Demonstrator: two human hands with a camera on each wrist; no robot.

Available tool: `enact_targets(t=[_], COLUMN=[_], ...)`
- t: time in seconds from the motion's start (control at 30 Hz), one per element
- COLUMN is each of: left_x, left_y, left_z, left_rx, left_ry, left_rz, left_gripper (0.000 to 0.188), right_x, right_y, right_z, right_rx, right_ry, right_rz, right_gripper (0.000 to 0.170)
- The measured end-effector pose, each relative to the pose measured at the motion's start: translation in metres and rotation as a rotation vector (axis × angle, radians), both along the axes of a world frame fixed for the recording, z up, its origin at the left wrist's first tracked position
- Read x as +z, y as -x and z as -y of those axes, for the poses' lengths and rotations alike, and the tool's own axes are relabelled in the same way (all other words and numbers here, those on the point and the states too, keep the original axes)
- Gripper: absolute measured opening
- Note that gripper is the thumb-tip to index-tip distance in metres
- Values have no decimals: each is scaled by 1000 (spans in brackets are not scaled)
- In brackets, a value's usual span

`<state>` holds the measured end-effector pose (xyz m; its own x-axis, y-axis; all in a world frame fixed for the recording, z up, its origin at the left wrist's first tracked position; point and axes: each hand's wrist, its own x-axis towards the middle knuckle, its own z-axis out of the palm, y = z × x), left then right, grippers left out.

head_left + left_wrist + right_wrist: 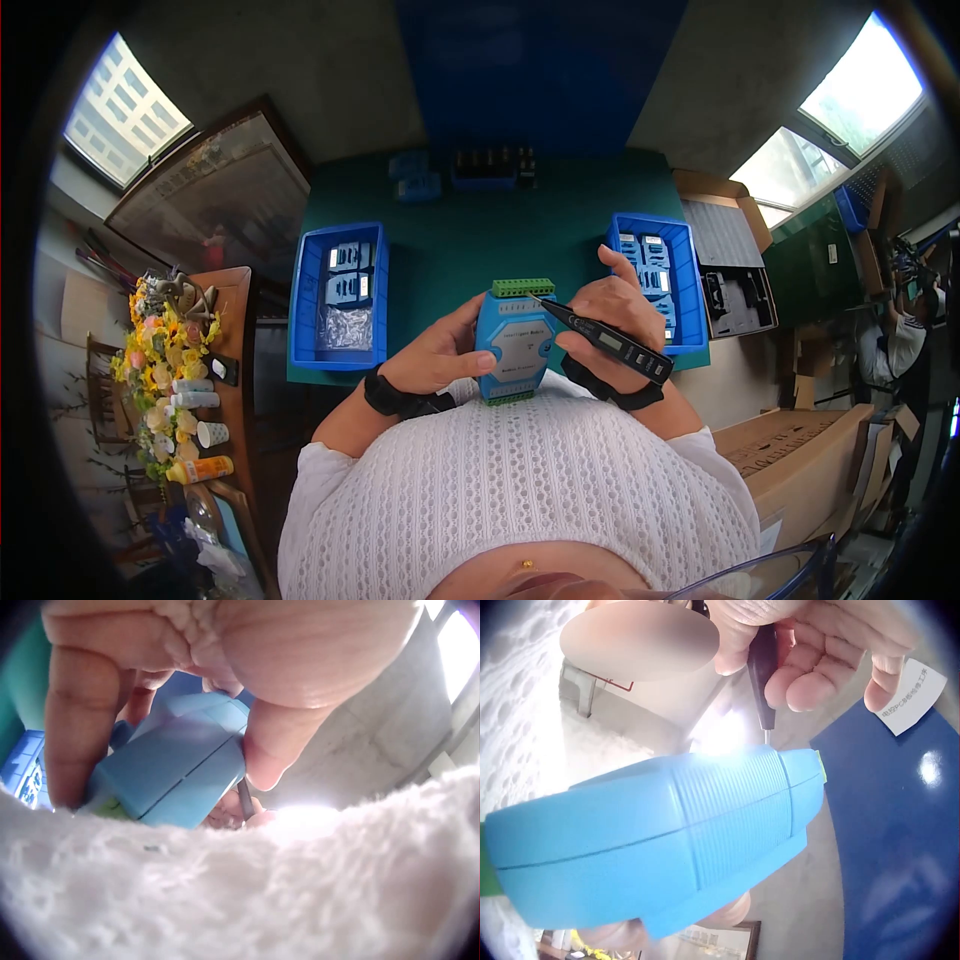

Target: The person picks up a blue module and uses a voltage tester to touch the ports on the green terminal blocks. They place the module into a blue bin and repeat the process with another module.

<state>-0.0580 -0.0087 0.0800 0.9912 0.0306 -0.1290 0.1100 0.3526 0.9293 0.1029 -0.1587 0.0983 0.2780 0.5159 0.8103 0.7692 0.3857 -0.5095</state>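
Observation:
A blue module (517, 345) with green terminal blocks (523, 287) at its top and bottom is held upright before the chest. The left hand (438, 350) grips it from the side, thumb on its front face; in the left wrist view the fingers and thumb span the blue casing (176, 769). Between the fingers and thumb of the right hand (618, 322) is a black pen-like tool (610, 342) with a small display. Its thin tip lies at the upper terminal block. In the right wrist view the tool's metal tip (767, 736) meets the module's far edge, partly hidden behind the casing (727, 817).
On the green table (470, 240) stand a blue bin (378, 290) at left with modules and clear bags, and another bin (690, 270) at right with modules. More blue parts and a dark tray (484, 170) lie at the back. Flowers (165, 370) crowd a side table.

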Motion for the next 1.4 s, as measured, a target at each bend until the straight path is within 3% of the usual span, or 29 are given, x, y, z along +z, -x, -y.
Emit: enact_targets(t=[0.3, 1.4], left_x=[4, 1], left_y=[-1, -1], left_z=[1, 1], left_rx=[-7, -38], left_ry=[8, -49], left_rz=[11, -8], left_gripper=[84, 85], right_x=[5, 4], right_y=[3, 5], right_z=[1, 0], right_rx=[-25, 46], right_ry=[24, 50], right_rz=[6, -33], right_gripper=[17, 20])
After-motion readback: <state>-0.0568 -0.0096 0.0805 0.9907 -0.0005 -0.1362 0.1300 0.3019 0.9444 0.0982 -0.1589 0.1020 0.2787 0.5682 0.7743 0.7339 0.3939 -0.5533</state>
